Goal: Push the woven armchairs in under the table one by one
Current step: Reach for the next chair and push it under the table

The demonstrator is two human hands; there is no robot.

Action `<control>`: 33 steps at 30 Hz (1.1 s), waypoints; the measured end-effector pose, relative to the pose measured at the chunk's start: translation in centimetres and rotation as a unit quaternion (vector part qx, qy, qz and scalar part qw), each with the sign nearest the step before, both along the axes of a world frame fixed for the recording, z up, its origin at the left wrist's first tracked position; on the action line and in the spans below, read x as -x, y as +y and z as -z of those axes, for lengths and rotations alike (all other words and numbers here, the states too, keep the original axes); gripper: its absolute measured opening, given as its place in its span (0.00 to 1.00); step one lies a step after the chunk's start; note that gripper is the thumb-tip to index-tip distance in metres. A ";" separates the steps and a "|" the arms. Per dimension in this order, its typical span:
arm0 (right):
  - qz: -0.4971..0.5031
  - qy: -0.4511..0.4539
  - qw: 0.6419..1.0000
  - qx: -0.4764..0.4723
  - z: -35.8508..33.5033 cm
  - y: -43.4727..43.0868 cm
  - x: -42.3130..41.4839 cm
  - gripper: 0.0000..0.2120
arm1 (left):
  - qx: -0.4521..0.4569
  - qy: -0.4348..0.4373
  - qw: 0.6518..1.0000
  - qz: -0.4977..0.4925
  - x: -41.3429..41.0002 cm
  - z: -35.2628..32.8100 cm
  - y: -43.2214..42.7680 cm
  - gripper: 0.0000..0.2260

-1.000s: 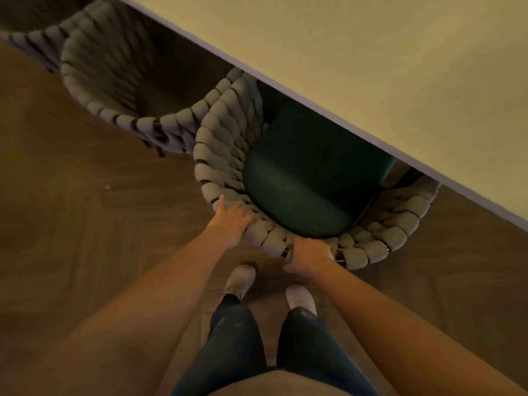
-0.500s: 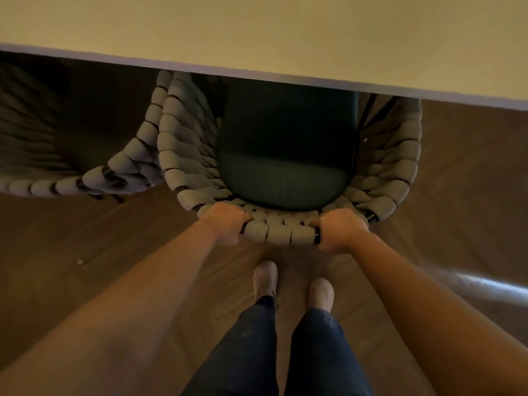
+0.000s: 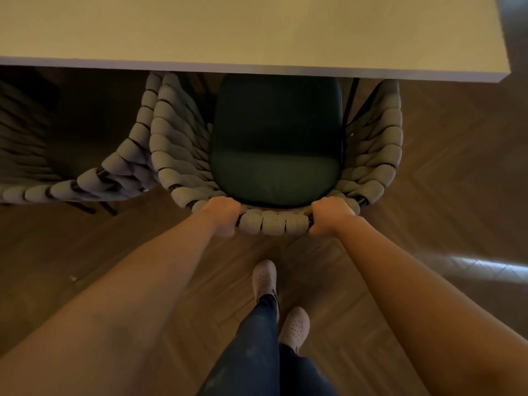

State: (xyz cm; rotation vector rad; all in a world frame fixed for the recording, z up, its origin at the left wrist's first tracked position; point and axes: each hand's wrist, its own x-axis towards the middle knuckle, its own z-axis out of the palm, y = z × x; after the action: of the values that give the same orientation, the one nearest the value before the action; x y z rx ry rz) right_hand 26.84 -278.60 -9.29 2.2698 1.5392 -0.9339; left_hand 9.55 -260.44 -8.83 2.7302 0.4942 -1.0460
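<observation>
A grey woven armchair point(image 3: 177, 138) with a dark green seat cushion point(image 3: 275, 155) stands in front of me, its front part under the pale table point(image 3: 257, 30). My left hand point(image 3: 221, 214) grips the top rim of its backrest on the left. My right hand point(image 3: 331, 214) grips the same rim on the right. A second woven armchair point(image 3: 85, 184) stands right beside it on the left, mostly under the table, its arm touching the first chair's arm.
The table's right corner point(image 3: 503, 72) ends just right of the chair. Brown herringbone wood floor point(image 3: 443, 181) lies all around. My two feet in light shoes point(image 3: 265, 278) stand just behind the chair's back.
The view has swung square to the table. My left hand went from lying on the rim to gripping it. My left foot has stepped forward toward the chair.
</observation>
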 end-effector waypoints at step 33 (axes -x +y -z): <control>-0.009 0.017 0.999 0.040 0.0 -8.0 -2.6 0.12 | 0.013 -0.016 0.998 0.053 -3.5 -1.0 -7.4 0.16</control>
State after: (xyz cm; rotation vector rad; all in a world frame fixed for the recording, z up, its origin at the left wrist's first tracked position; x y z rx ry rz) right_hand 29.44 -286.61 -9.33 2.1921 1.5050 -1.0146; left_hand 13.09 -267.80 -7.88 2.7714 0.3328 -1.0245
